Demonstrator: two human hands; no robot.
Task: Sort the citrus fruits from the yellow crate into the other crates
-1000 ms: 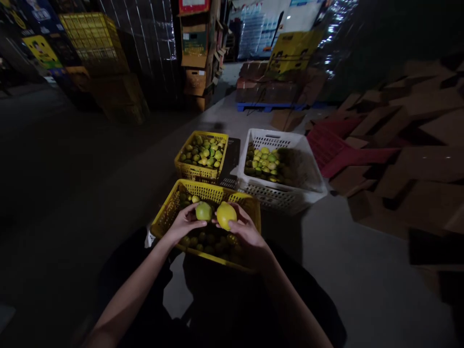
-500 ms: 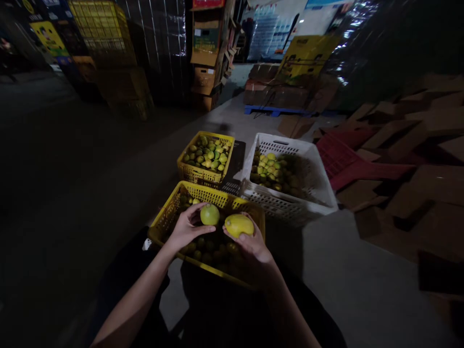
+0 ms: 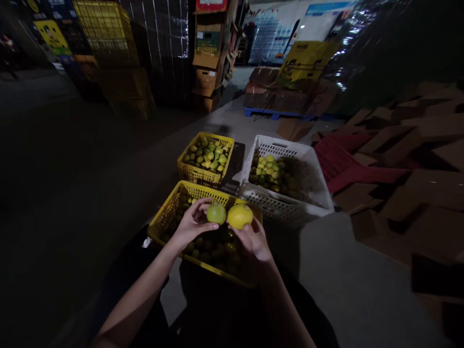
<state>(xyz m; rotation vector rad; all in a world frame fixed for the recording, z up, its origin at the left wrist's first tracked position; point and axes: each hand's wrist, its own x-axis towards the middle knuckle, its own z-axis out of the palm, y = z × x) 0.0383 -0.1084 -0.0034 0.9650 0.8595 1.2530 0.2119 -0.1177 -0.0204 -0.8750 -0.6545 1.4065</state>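
Between the thumb and fingers of my left hand (image 3: 192,223) is a green lemon (image 3: 216,213). My right hand (image 3: 255,239) grips a yellow lemon (image 3: 239,216) from its right side. The two fruits are held side by side, with a narrow gap between them, above the near yellow crate (image 3: 165,212). Many darker lemons (image 3: 206,249) lie in shadow inside that crate, partly hidden by my hands.
Beyond stands another yellow crate (image 3: 197,171) full of green and yellow lemons. A white crate (image 3: 290,208) to its right holds lemons on its left side. A red crate (image 3: 337,159) and flattened cardboard (image 3: 391,222) lie at the right. Stacked boxes (image 3: 206,58) stand behind.
Both hands have drawn the fruits closer together. The yellow lemon has turned, from lying lengthwise to showing a rounder side. The green lemon has shifted slightly to the right.
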